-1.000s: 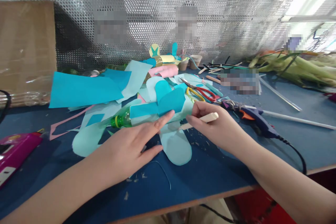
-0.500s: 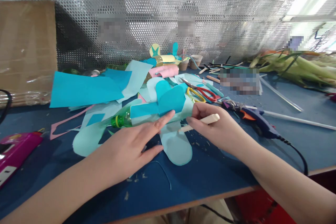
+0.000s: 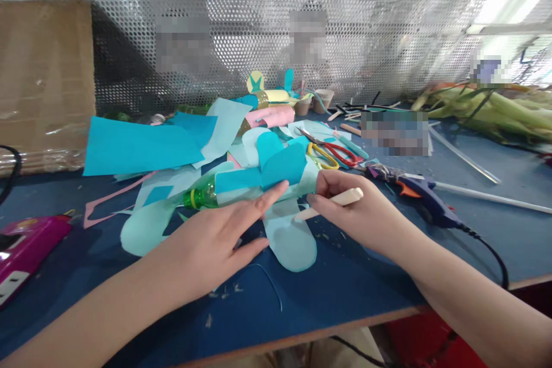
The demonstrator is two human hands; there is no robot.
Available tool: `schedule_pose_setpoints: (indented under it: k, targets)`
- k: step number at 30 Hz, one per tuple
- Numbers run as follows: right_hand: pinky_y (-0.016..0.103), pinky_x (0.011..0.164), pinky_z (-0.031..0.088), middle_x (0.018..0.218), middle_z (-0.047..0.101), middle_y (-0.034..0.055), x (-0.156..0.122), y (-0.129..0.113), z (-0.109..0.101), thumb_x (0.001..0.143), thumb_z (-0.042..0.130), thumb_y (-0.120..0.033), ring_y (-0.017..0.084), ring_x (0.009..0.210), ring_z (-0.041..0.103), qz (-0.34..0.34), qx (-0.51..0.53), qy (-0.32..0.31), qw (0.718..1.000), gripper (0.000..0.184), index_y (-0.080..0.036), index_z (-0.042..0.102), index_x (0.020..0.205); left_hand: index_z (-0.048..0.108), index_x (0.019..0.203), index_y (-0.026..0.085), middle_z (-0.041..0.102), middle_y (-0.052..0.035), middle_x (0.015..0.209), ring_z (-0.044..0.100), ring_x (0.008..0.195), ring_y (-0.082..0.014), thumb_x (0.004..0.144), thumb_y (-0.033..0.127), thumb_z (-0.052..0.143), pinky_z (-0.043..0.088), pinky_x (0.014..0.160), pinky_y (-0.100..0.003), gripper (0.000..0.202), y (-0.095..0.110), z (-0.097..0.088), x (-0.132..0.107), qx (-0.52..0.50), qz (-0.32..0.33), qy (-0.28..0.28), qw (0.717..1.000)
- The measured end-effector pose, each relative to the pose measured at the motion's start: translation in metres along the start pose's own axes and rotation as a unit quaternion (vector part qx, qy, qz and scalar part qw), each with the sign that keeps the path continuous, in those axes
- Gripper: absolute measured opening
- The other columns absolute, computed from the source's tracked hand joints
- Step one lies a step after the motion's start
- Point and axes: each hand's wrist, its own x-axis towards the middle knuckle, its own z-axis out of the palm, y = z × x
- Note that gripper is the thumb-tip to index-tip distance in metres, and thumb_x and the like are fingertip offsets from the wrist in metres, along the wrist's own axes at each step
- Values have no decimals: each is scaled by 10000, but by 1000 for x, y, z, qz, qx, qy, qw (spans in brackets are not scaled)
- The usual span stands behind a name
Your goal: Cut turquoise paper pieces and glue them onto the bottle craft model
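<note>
At the centre of the work we see the paper-wrapped green bottle (image 3: pixel 237 181), lying on its side on the blue tabletop (image 3: pixel 241 328), its neck pointing to nine o'clock. A pale blue rounded flap (image 3: pixel 293 244) spreads from it toward six o'clock.

Our left hand (image 3: pixel 211 238) lies over the bottle's near side, thumb and forefinger spread well apart; the forefinger rests on the wrap and the thumb reaches the flap's edge. Our right hand (image 3: pixel 364 213), at four o'clock, is closed in a pinch around a cream pen-like stick (image 3: pixel 347 198), which slants down to the flap; whether its tip touches the paper, we cannot tell.

Compared with a second ago, that tip sits slightly nearer to us on the flap, while the left hand and the bottle hold their places. The whole view has drifted a touch sideways.

Farther out, we find a pink paper roll (image 3: pixel 269 117) at twelve o'clock, red-handled scissors (image 3: pixel 325 145) at two and a dark blue glue gun (image 3: pixel 435 204) near three, its cord trailing toward four. A bright blue sheet (image 3: pixel 138 146) lies at ten, and a magenta tool (image 3: pixel 34 247) at eight.

Beyond these, we see green husks (image 3: pixel 487 109) at two, brown cardboard (image 3: pixel 47 80) at ten and a perforated metal sheet (image 3: pixel 259 0) at twelve.
</note>
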Motion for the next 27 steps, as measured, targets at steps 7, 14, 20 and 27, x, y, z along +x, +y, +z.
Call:
schedule_pose_setpoints:
  k: [7, 14, 20, 27]
  targets:
    - [245, 456, 247, 539, 365, -71, -2, -1, -1, 715, 545, -189, 87, 503, 319, -3, 1, -10, 1000, 202, -212, 389, 590, 69, 1504, 398, 661, 0, 1141, 658, 909, -177, 955, 309, 484, 493, 703, -242, 695, 1, -2, 1, -6, -8, -13, 1000]
    - [233, 440, 233, 522, 376, -74, -3, -4, -1, 711, 538, -182, 81, 486, 330, 9, 22, -36, 999, 182, -210, 401, 593, 46, 1504, 403, 654, 5, 1154, 662, 912, -168, 959, 312, 480, 489, 687, -228, 702, 1, -2, 0, 6, -11, -20, 1000]
    - [225, 427, 230, 509, 368, -78, -3, -6, 0, 701, 542, -175, 75, 475, 313, 13, 28, -48, 998, 198, -209, 396, 572, 68, 1505, 394, 662, 3, 1126, 665, 867, -166, 962, 326, 461, 491, 677, -234, 674, 0, 0, 1, 2, 2, -1, 1000]
    - [209, 414, 216, 502, 358, -83, -4, -6, 1, 710, 553, -152, 62, 470, 294, 5, 31, -59, 998, 222, -200, 390, 566, 66, 1507, 391, 657, -4, 1139, 657, 953, -187, 958, 310, 469, 495, 743, -254, 685, 0, -1, 0, -1, 3, -3, 1000]
